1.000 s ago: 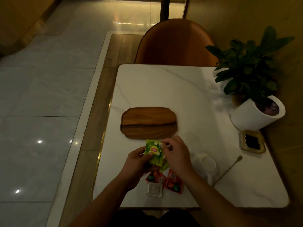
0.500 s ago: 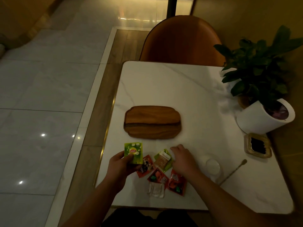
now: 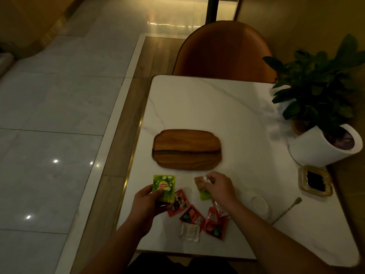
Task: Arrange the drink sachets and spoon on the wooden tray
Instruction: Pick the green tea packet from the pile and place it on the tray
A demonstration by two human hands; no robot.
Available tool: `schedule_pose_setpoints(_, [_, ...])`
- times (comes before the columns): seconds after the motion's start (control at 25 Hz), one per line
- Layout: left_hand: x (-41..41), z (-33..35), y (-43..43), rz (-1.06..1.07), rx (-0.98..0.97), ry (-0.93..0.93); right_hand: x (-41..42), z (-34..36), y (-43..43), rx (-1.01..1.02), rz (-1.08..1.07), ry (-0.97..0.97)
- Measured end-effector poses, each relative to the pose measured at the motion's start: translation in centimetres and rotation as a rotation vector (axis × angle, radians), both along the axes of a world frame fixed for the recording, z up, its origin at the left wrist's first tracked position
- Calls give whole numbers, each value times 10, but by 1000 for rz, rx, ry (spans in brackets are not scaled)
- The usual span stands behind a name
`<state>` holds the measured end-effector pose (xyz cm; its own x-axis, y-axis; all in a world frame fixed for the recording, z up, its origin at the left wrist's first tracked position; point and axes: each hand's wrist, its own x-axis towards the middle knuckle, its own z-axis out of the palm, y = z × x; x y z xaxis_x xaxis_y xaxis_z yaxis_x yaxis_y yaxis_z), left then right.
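Left hand (image 3: pixel 150 200) lower centre of frame, fingers closed around a green Lipton sachet (image 3: pixel 164 187), held upright off the marble table (image 3: pixel 197 107), label facing camera. Right hand (image 3: pixel 217 187) just right of it, fingertips pinched on a brownish sachet (image 3: pixel 199 182), lifted a bit; blurred, print unreadable. A green sachet (image 3: pixel 204 195) sits partly under the right hand, touching or overlapping the brownish one, cannot tell which.

Wooden tray (image 3: pixel 187 149) in frame centre, above both hands, nothing on it, flat on the table. Near the hands but apart from them.

Loose sachets on the table below the hands: red sachet with dark picture (image 3: pixel 178 203) just beside the left hand, partly under the Lipton one; second red sachet (image 3: pixel 191 215) lower, overlapping a pale translucent sachet (image 3: pixel 189 232) near the table's bottom edge; another red sachet (image 3: pixel 215 224) beside the right forearm, partly hidden by it.

Long-handled spoon (image 3: pixel 287 210) lower right of frame, lying diagonally on the table, well apart from the tray. Small white round dish (image 3: pixel 259 205) between the right forearm and the spoon. Dark square ashtray (image 3: pixel 316 180) right edge, below a white pot (image 3: pixel 320 147) with a leafy plant (image 3: pixel 320 84) at upper right. Brown chair (image 3: pixel 223 50) at the table's far side, top centre. Tiled floor (image 3: pixel 59 115) fills the left.
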<state>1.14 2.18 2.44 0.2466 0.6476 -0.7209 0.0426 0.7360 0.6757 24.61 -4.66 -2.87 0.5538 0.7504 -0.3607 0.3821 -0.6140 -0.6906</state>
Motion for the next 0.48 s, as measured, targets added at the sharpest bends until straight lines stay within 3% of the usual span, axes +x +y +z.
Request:
schedule_pose_setpoints(0.12, [-2,-1,-3,-4,-12,2,5,2,-1,-70,11,291])
schedule_pose_setpoints(0.2, [-1,0,-4,-5,-13,3,5,0,-4,-129,158,170])
schedule_pose_setpoints(0.32, [0,0,-4,-3,-7,8,8,-9,-7,-155,174,-155])
schedule_pose_setpoints(0.48, [0,1,-3,-9,2,20,0,-17,-1,-256,355,-348])
